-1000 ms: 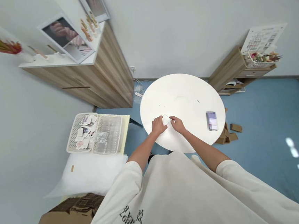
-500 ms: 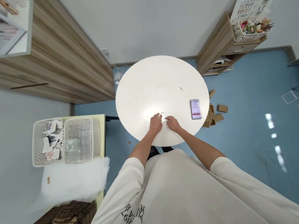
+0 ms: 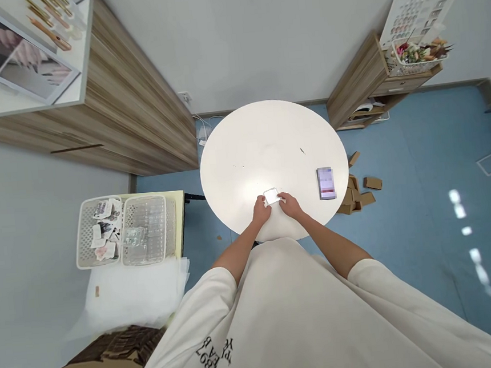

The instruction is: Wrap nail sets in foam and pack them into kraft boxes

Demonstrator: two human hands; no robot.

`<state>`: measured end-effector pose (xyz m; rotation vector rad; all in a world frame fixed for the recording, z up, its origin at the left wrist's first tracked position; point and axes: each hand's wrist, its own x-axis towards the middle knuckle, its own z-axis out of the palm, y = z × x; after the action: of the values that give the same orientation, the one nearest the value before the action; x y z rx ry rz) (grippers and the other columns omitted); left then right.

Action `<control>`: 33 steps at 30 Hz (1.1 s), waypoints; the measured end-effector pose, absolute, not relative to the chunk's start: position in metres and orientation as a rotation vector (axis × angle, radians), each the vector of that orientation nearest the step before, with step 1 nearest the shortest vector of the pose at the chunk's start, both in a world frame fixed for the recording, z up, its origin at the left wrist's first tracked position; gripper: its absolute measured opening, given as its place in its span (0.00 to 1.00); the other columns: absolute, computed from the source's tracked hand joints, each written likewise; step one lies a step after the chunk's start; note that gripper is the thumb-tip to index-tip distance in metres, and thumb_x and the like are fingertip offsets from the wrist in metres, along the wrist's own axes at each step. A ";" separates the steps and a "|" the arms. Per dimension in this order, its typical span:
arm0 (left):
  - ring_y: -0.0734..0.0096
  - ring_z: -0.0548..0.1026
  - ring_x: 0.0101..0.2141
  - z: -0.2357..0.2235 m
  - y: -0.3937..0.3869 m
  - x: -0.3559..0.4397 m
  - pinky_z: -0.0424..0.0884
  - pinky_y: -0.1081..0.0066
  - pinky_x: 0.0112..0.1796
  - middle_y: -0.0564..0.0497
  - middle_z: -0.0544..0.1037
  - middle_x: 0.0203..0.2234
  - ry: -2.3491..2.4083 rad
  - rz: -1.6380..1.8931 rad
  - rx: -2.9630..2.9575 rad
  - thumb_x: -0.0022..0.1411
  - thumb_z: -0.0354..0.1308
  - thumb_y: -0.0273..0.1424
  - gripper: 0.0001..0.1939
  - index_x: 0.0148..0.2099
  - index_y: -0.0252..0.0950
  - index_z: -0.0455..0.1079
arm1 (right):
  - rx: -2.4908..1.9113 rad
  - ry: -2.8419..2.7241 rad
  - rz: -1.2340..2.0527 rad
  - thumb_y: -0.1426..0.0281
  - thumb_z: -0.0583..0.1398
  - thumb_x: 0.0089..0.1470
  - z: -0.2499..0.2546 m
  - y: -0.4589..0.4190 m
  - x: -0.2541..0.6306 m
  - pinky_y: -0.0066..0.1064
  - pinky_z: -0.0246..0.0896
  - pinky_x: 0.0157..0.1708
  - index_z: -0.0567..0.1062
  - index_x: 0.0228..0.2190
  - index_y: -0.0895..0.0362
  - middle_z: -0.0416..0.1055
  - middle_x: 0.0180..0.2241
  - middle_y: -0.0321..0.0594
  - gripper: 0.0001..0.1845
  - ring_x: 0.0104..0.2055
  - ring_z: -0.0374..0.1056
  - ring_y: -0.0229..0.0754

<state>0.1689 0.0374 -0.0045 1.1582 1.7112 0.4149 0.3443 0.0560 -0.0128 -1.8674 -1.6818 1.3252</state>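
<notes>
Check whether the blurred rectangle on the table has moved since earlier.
No: the blurred rectangle stays near the right edge of the white table; only the view shifted.

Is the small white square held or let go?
Held: the white square sits between the left hand and right hand, both touching its edges.

We have a small, glossy white rectangular piece (image 3: pixel 271 196) lying flat, pinched between our fingers (image 3: pixel 282 198) just inside the near edge of the table (image 3: pixel 267 142).
</notes>
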 end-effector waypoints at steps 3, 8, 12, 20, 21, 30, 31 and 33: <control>0.64 0.71 0.55 -0.004 0.038 0.171 0.69 0.66 0.50 0.46 0.71 0.57 1.672 0.411 1.138 0.57 0.56 0.21 0.24 0.56 0.41 0.60 | -1.873 -1.696 1.359 0.72 0.54 0.57 -0.015 0.051 0.341 0.41 0.60 0.60 0.72 0.54 0.54 0.69 0.58 0.43 0.24 0.59 0.65 0.47; 0.65 0.70 0.55 -0.004 0.036 0.169 0.69 0.66 0.52 0.43 0.70 0.56 1.669 0.441 1.187 0.58 0.56 0.19 0.24 0.56 0.39 0.62 | -1.885 -1.745 1.284 0.72 0.55 0.56 -0.013 0.041 0.337 0.40 0.63 0.57 0.72 0.54 0.54 0.67 0.56 0.45 0.24 0.55 0.67 0.46; 0.67 0.73 0.52 0.001 0.043 0.166 0.70 0.66 0.51 0.43 0.69 0.55 1.705 0.529 1.215 0.63 0.56 0.22 0.21 0.57 0.39 0.63 | -1.881 -1.777 1.190 0.69 0.55 0.59 -0.002 0.047 0.334 0.39 0.66 0.51 0.73 0.53 0.54 0.69 0.48 0.45 0.20 0.48 0.69 0.45; 0.66 0.76 0.47 0.011 0.064 0.161 0.71 0.66 0.51 0.42 0.73 0.53 1.760 0.544 1.168 0.69 0.57 0.33 0.15 0.56 0.38 0.70 | -1.856 -1.846 1.154 0.68 0.54 0.64 0.015 0.073 0.330 0.37 0.63 0.52 0.77 0.48 0.53 0.73 0.45 0.44 0.16 0.46 0.70 0.45; 0.65 0.76 0.47 0.012 0.065 0.160 0.70 0.65 0.51 0.43 0.74 0.53 1.764 0.532 1.171 0.69 0.57 0.34 0.15 0.56 0.38 0.71 | -1.855 -1.860 1.163 0.68 0.54 0.64 0.015 0.075 0.330 0.37 0.63 0.51 0.78 0.48 0.53 0.74 0.45 0.44 0.15 0.47 0.70 0.45; 0.65 0.77 0.42 0.010 0.078 0.153 0.71 0.66 0.46 0.48 0.80 0.40 1.745 0.450 1.223 0.68 0.57 0.38 0.12 0.47 0.38 0.77 | -1.858 -2.030 1.156 0.67 0.52 0.66 0.019 0.094 0.326 0.37 0.61 0.46 0.79 0.43 0.52 0.74 0.41 0.46 0.15 0.44 0.68 0.48; 0.65 0.77 0.41 0.010 0.080 0.153 0.71 0.66 0.46 0.48 0.81 0.39 1.743 0.448 1.219 0.68 0.57 0.38 0.12 0.46 0.38 0.77 | -1.862 -2.046 1.158 0.67 0.52 0.66 0.020 0.097 0.325 0.36 0.61 0.45 0.78 0.43 0.52 0.73 0.40 0.46 0.15 0.44 0.68 0.48; 0.65 0.77 0.42 0.010 0.083 0.153 0.71 0.66 0.47 0.48 0.81 0.40 1.762 0.462 1.187 0.67 0.58 0.38 0.11 0.46 0.38 0.77 | -1.863 -2.090 1.169 0.67 0.52 0.66 0.024 0.102 0.325 0.36 0.60 0.44 0.78 0.41 0.52 0.73 0.38 0.45 0.14 0.43 0.67 0.48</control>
<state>0.1531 0.0831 0.0097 1.1874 1.7620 0.4622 0.3249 0.1016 0.0243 -1.8625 -2.0897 1.1693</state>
